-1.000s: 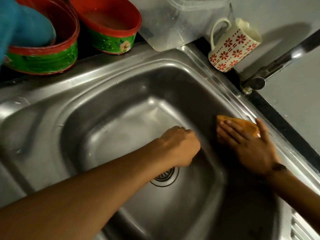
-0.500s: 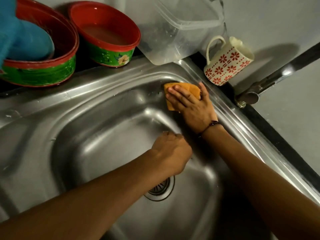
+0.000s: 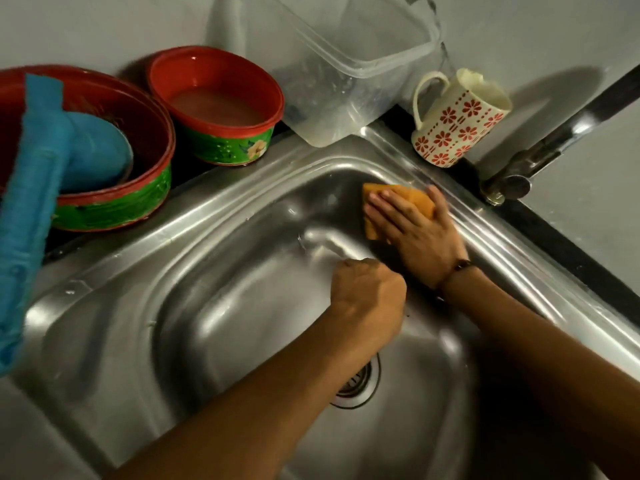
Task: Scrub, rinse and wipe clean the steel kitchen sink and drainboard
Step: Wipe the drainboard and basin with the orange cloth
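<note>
The steel sink (image 3: 221, 306) fills the view, with its far corner pointing toward the mug (image 3: 459, 121) and its drain (image 3: 360, 386) near the middle of the bowl. The right hand (image 3: 412, 230) lies flat with straight fingers and presses the orange sponge (image 3: 398, 206) on the sink wall near that corner, the sponge's long side running along the wall. The left hand (image 3: 367, 296) is curled into a fist above the drain; I cannot tell if it holds something.

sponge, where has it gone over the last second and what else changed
The right hand slid the orange sponge along the basin's far wall, from near the tap towards the corner below the clear container, fingers flat on it throughout. The left hand stays curled in a fist on the basin floor above the drain. Bowls and mug have not moved.
</note>
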{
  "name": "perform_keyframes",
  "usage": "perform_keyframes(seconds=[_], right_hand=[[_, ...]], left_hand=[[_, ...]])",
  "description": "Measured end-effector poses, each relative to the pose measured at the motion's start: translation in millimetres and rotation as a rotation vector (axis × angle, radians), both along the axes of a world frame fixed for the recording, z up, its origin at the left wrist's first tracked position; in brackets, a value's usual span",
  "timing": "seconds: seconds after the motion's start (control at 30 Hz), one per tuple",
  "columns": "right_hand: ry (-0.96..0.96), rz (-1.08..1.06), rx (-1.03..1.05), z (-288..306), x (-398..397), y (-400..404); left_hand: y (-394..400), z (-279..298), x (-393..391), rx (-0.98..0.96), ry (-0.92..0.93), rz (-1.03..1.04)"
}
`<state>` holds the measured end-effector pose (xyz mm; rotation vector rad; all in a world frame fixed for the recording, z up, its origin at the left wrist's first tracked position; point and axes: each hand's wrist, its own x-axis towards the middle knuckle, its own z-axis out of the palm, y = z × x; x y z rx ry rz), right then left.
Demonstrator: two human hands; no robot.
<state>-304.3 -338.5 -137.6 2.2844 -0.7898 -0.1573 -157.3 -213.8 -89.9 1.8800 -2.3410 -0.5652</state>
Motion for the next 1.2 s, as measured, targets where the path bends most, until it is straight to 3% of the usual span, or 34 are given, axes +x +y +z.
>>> perform_keyframes(seconds=[0.1, 0.2, 0.37, 0.5, 0.67, 0.73, 0.83, 0.97, 1.2], right_hand=[[-0.140, 0.001, 0.025, -12.7, 51.8, -4.7], [-0.234, -0.033, 0.053, -19.5, 54.1, 5.9], [-0.220, -0.066, 0.057, -4.2, 58.0, 17.8], [-0.039, -0.079, 0.107, 10.7, 41.9, 8.2], [0.168, 0.136, 0.110, 30.2, 30.1, -14.3], [0.145, 0.180, 0.140, 36.7, 32.6, -11.9], [-0.056, 0.243, 0.162, 33.7, 40.3, -3.8], [-0.339, 0.115, 0.304, 34.7, 55.3, 14.8], [-0.980, -0.522, 1.004, 30.6, 106.3, 124.8]], left_hand=[[-4.9, 3.4, 17.7, 0.045, 0.012, 0.134], [0.5, 17.2, 34.8, 0.085, 0.019, 0.217], [28.3, 37.8, 65.5, 0.007, 0.019, 0.198], [59.1, 41.9, 86.5, -0.021, -0.025, 0.112], [67.5, 37.4, 98.0, 0.019, -0.072, -0.032], [69.4, 38.1, 99.4, 0.021, -0.080, -0.070], [74.2, 38.7, 101.6, 0.037, -0.076, -0.106], [84.5, 41.2, 99.9, 0.085, -0.079, -0.081], [108.3, 46.9, 104.8, 0.122, -0.119, 0.001]])
